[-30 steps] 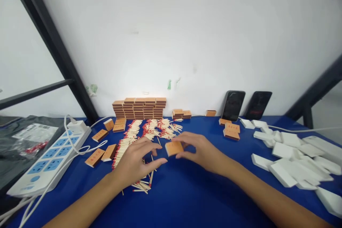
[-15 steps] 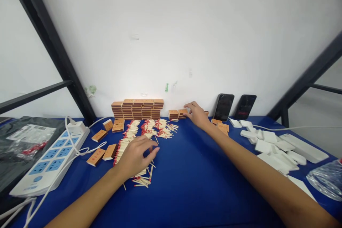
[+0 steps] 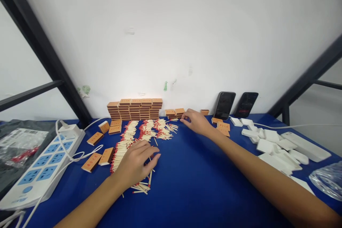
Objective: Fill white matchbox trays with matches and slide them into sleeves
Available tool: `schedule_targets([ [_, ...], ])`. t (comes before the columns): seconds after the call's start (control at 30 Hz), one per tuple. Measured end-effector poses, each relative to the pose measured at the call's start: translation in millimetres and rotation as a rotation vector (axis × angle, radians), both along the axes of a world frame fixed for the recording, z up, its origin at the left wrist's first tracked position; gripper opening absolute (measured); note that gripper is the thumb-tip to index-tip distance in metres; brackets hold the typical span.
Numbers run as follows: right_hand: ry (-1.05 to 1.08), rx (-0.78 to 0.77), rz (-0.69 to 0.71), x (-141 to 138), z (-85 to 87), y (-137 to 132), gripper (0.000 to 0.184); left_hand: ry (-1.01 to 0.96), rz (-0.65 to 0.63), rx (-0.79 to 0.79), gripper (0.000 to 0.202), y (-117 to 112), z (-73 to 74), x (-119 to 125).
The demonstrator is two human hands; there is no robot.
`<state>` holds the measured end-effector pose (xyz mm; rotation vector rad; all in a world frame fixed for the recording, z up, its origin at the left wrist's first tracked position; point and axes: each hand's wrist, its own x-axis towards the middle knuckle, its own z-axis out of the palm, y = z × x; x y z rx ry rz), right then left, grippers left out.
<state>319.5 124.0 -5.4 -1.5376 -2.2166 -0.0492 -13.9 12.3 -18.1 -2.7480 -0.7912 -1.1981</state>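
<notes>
My left hand [image 3: 136, 164] rests on a spread of red-tipped matches [image 3: 139, 139] on the blue table [image 3: 187, 185], fingers loosely curled and slightly apart over the sticks. My right hand [image 3: 196, 122] reaches far forward with its fingers extended. It holds nothing and lies beside a small stack of orange matchboxes [image 3: 175, 113] near the wall. A larger wall of stacked matchboxes [image 3: 135, 109] stands to the left of it.
Loose orange matchboxes [image 3: 98, 149] lie at the left, more [image 3: 221, 127] at the right. A white power strip [image 3: 40, 164] with cables sits far left. Two dark phones [image 3: 235, 105] lean on the wall. White inner trays [image 3: 272, 148] and a clear plastic bag [image 3: 327, 183] fill the right side.
My right hand carried an orange matchbox from the table's middle to the small stack by the wall, let it go, and has drawn back slightly. My left hand stayed on the matches.
</notes>
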Motion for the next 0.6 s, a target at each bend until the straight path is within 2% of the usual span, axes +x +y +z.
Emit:
schedule_targets([
  [0.2, -0.115, -0.064, -0.295, 62, 23.6, -23, 0.018, -0.066, 0.023, 0.02, 0.012, -2, 5.0, 0],
  [0.37, -0.13, -0.263, -0.435, 129, 43.2, -50, 0.016, -0.121, 0.071, 0.019, 0.014, 3, 9.5, -4],
  [0.43, -0.132, -0.277, -0.537, 156, 49.8, -59, 0.017, -0.136, 0.124, 0.042, 0.012, 4, 11.5, -6],
  [0.5, -0.128, -0.265, -0.639, 181, 53.2, -64, 0.017, -0.149, 0.174, 0.078, 0.011, 3, 13.3, -6],
  [0.6, -0.105, -0.31, -0.648, 205, 48.4, -63, 0.019, -0.159, 0.209, 0.15, 0.013, 0, 14.2, -5],
])
